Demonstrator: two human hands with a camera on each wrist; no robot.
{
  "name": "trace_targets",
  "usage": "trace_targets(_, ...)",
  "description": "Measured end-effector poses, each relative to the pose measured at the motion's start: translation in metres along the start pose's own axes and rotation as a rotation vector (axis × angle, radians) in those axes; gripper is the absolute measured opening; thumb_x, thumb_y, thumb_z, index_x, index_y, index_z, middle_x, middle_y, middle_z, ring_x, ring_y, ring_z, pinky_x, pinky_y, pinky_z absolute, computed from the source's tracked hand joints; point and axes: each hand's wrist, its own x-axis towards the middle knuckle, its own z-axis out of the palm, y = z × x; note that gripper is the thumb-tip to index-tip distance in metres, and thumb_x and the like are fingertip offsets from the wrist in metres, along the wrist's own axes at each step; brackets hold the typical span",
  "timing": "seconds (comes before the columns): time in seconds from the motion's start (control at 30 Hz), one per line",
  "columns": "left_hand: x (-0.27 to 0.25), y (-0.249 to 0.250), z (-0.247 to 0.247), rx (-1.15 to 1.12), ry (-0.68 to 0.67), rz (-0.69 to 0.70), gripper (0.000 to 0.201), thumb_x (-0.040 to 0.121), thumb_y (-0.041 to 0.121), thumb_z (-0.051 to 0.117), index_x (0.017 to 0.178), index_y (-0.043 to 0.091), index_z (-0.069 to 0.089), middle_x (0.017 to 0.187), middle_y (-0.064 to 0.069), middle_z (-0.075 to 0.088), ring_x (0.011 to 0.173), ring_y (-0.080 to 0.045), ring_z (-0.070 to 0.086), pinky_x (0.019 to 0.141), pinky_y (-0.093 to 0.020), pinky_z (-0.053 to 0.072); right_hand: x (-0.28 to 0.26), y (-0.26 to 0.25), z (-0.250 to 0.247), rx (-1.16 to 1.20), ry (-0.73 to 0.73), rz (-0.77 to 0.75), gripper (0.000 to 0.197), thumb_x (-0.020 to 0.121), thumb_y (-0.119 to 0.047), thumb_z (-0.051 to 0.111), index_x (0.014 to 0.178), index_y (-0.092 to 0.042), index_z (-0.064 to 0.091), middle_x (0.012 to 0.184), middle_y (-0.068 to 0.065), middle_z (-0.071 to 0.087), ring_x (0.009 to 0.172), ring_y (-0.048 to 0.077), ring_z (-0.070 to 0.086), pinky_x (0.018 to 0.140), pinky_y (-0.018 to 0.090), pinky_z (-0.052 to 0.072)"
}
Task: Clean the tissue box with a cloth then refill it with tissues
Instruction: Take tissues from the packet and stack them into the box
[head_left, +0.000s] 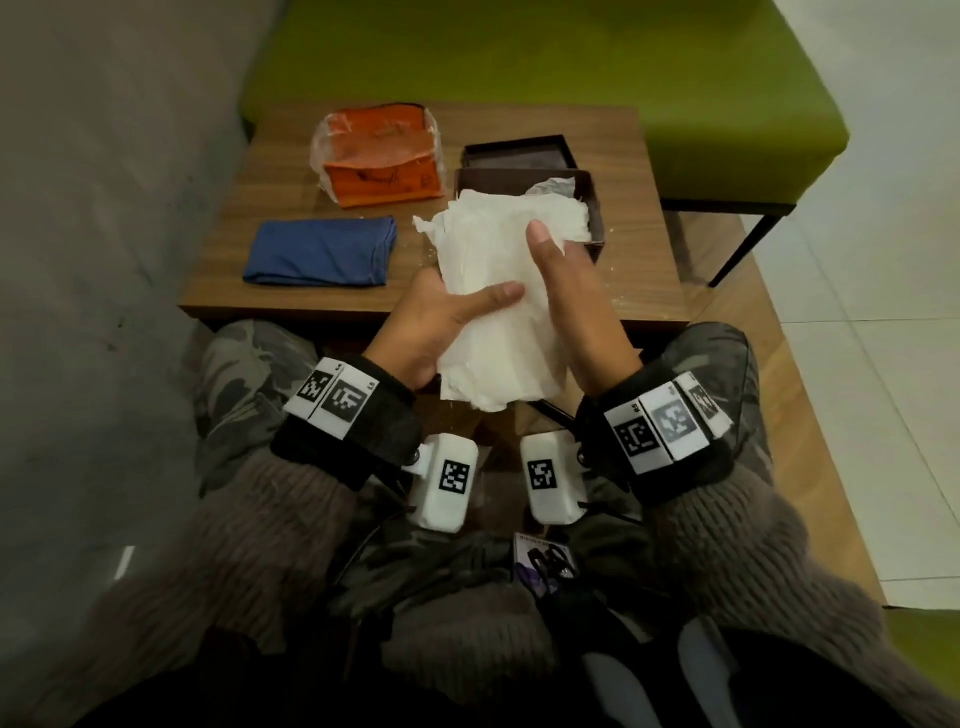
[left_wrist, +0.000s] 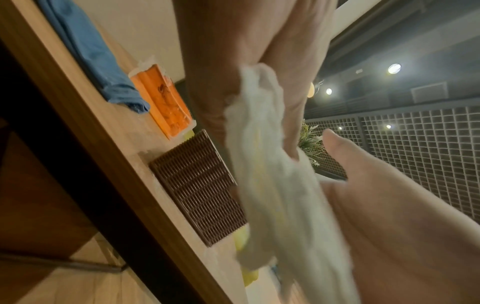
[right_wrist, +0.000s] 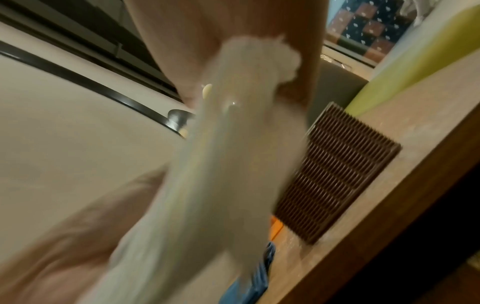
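Note:
A stack of white tissues is held between both hands over the table's front edge. My left hand grips its left side, thumb across the top. My right hand holds the right side, thumb pointing up along the stack. Just behind stands the dark brown ribbed tissue box, open on top, with some white tissue inside. Its lid lies behind it. A folded blue cloth lies at the table's left.
An orange tissue pack in clear plastic sits at the back left of the small wooden table. A green bench stands behind the table and a grey wall runs along the left. My knees are under the front edge.

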Motion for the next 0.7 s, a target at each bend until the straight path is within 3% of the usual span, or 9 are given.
trace_targets(0.07,-0.002,0.005,-0.009,0.162,-0.056,-0.002,0.033,0.077,0.006,0.073,0.089,0.032,0.056,0.087,0.012,0.069,0.079,0.001,0.066,0.073,-0.021,0.054,-0.002,-0.001,-0.012,-0.128,0.068,-0.026,0.074,0.079,-0.056,0.064,0.138,-0.019,0.038,0.123,-0.002,0.055,0.113,0.012,0.056,0.095,0.031,0.049)
trace_targets(0.13,-0.005,0.01,-0.011,0.359,-0.134,-0.011,0.032,0.077,0.009,0.074,0.089,0.031,0.055,0.086,0.017,0.062,0.068,0.013,0.061,0.063,-0.008,0.05,-0.003,-0.006,-0.023,-0.248,0.041,-0.088,0.076,0.078,-0.045,0.072,0.139,-0.021,0.034,0.118,-0.005,0.054,0.111,0.009,0.054,0.091,0.023,0.047)
trace_targets(0.2,-0.007,0.013,-0.011,0.519,-0.195,-0.043,0.029,0.076,0.013,0.075,0.098,0.024,0.059,0.08,0.017,0.061,0.06,0.014,0.059,0.05,-0.002,0.042,-0.002,-0.011,-0.027,-0.407,-0.082,-0.11,0.071,0.075,-0.039,0.077,0.133,-0.019,0.044,0.115,-0.005,0.059,0.108,0.01,0.057,0.091,0.03,0.051)
trace_targets(0.3,-0.007,0.011,-0.012,0.598,-0.197,-0.07,0.03,0.075,0.02,0.076,0.102,0.023,0.062,0.079,0.016,0.063,0.066,0.006,0.06,0.052,-0.005,0.044,-0.002,-0.012,-0.027,-0.564,-0.187,-0.097,0.043,0.077,-0.034,0.075,0.112,-0.012,0.063,0.105,0.002,0.068,0.098,0.017,0.064,0.087,0.045,0.054)
trace_targets(0.37,-0.006,0.007,-0.018,0.503,-0.112,-0.088,0.03,0.075,0.021,0.076,0.101,0.025,0.061,0.086,0.013,0.066,0.075,0.001,0.063,0.061,-0.013,0.051,-0.003,-0.009,-0.029,-0.5,-0.15,-0.085,0.031,0.083,-0.029,0.071,0.107,-0.009,0.065,0.103,0.005,0.07,0.095,0.02,0.066,0.084,0.045,0.056)
trace_targets(0.47,-0.004,-0.002,-0.028,0.146,0.035,-0.131,0.028,0.08,0.015,0.07,0.107,0.015,0.062,0.104,-0.002,0.07,0.096,-0.017,0.067,0.08,-0.028,0.056,-0.005,-0.004,-0.034,-0.202,-0.069,-0.007,0.034,0.09,-0.02,0.062,0.12,-0.006,0.059,0.112,0.007,0.067,0.1,0.02,0.067,0.08,0.035,0.058)
trace_targets(0.53,-0.005,-0.007,-0.031,-0.095,0.077,-0.134,0.03,0.087,0.013,0.061,0.117,0.011,0.058,0.114,-0.006,0.067,0.106,-0.02,0.064,0.089,-0.031,0.054,-0.005,-0.001,-0.034,-0.035,-0.051,0.028,0.032,0.093,-0.017,0.057,0.124,-0.009,0.055,0.118,0.007,0.065,0.105,0.02,0.066,0.085,0.036,0.057)
trace_targets(0.7,-0.003,-0.01,-0.025,-0.218,0.125,-0.09,0.04,0.091,0.021,0.057,0.129,0.011,0.05,0.124,-0.009,0.063,0.11,-0.022,0.063,0.087,-0.038,0.055,-0.009,0.0,-0.016,0.129,-0.077,0.05,0.032,0.095,-0.018,0.054,0.127,-0.015,0.051,0.126,0.006,0.062,0.113,0.021,0.062,0.096,0.042,0.051)
